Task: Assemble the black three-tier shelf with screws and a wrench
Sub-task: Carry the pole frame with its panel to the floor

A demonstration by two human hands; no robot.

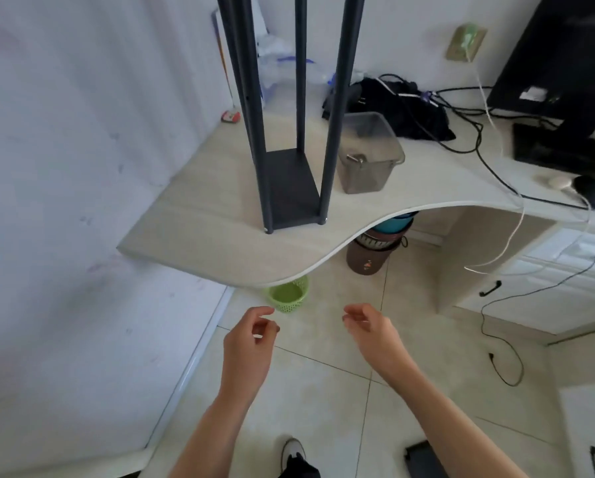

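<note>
shelf frame (290,188) standing upright on desk (199,215) beside clear bin (370,157), your left hand (249,343) and right hand (371,331) hovering below desk edge, fingers loosely curling, gripping nothing

A black shelf frame (289,181) is standing upright near the desk's (199,215) curved front edge, four dark poles rising from its lowest board out of view.

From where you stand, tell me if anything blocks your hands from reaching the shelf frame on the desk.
Nothing visible does. Both the left hand and right hand hang empty below the desk edge, and the black shelf frame stands near that edge. The clear bin sits beside it, out of the path.
</note>
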